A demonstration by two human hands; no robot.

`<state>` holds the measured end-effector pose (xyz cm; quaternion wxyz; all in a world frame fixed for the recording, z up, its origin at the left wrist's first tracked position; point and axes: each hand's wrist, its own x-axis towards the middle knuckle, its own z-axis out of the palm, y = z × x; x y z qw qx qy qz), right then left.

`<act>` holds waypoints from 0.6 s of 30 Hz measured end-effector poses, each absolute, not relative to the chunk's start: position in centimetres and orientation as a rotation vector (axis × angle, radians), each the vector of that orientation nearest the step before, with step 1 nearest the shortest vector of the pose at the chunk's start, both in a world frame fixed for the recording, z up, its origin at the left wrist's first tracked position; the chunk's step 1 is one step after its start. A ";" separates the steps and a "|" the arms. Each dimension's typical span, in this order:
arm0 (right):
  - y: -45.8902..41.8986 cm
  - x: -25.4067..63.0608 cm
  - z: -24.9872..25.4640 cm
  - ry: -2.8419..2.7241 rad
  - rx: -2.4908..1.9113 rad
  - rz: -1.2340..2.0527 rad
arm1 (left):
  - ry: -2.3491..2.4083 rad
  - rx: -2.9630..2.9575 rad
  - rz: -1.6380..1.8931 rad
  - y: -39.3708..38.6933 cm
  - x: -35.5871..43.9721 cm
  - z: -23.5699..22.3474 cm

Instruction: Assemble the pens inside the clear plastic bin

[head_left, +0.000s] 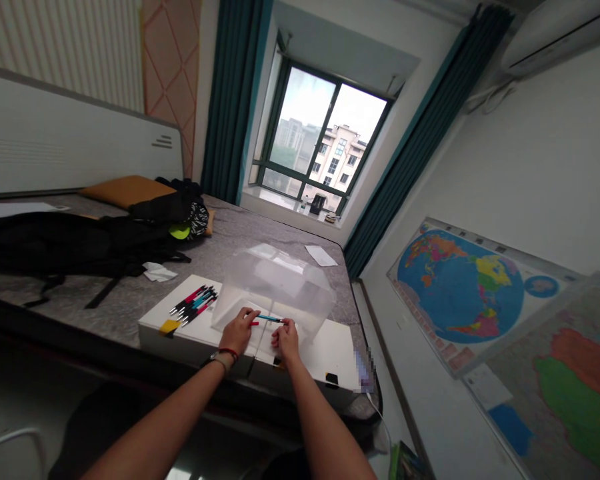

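Between my two hands a blue pen [270,319] is held roughly level over the white boxes. My left hand [239,331] has its fingers closed on the pen's left end, and a short red piece [255,324] shows beside those fingers. At the pen's right end, my right hand [287,338] pinches the tip. Just beyond both hands stands a clear plastic box [280,280]. To the left, several pens [195,305] in red, blue and black lie in a pile on the white box top [150,319].
Black and yellow tape patches [170,327] mark the white boxes. Beneath them is a bed with a grey mattress [130,300]. A black bag [70,243], a crumpled tissue [159,272] and a sheet of paper [321,255] lie on it. A cable [380,413] hangs at the right edge.
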<state>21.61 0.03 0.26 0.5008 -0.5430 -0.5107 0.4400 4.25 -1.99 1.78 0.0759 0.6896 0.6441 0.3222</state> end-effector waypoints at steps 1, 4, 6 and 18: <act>0.0 21.6 0.3 -1.241 -1.305 1.062 | 1.930 2.070 0.968 -2.0 4.2 1.8; -0.1 21.6 0.4 -1.273 -1.298 1.049 | 1.932 2.066 0.953 -2.0 4.2 1.7; -0.1 21.6 0.4 -1.285 -1.299 1.037 | 1.926 2.069 0.951 -2.0 4.2 1.6; 0.2 21.6 0.0 -1.304 -1.393 0.971 | 1.875 2.029 0.951 -2.2 4.1 2.1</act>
